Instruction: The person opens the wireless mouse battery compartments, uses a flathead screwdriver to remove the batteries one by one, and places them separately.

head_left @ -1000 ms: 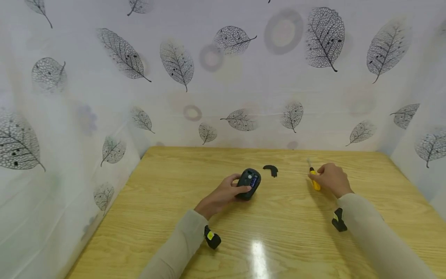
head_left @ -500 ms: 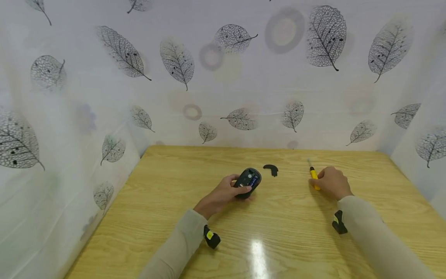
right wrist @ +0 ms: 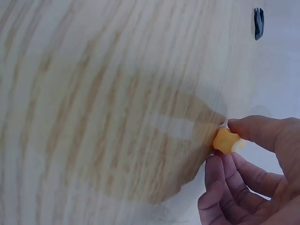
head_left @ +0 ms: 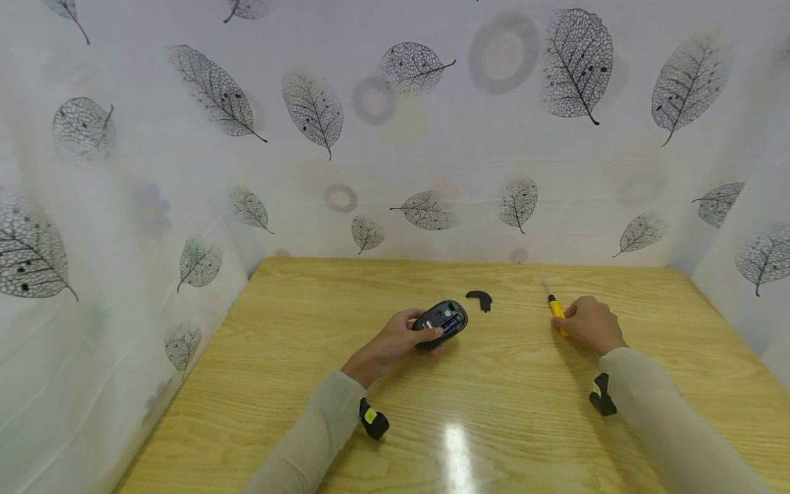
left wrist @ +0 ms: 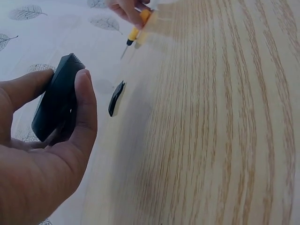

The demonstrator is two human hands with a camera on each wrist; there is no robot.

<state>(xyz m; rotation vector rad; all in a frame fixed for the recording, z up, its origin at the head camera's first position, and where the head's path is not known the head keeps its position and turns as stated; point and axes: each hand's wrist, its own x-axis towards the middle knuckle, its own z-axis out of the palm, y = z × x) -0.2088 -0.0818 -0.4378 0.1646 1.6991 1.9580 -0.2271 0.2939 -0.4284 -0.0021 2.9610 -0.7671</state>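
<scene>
Right wrist view: right hand [right wrist: 253, 178] hides most of screwdriver [right wrist: 226, 141].

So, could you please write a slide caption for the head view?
Left hand holds an upturned black mouse; right hand grips a yellow screwdriver on the wooden table.

Black mouse [head_left: 440, 317] underside-up, yellow screwdriver [head_left: 557, 308] on table

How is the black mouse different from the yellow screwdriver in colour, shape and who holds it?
The mouse is black and rounded; the screwdriver is yellow, thin and long. The left hand grips the mouse, underside up; the right hand grips the screwdriver low over the table. Each is gripped by one hand.
</scene>
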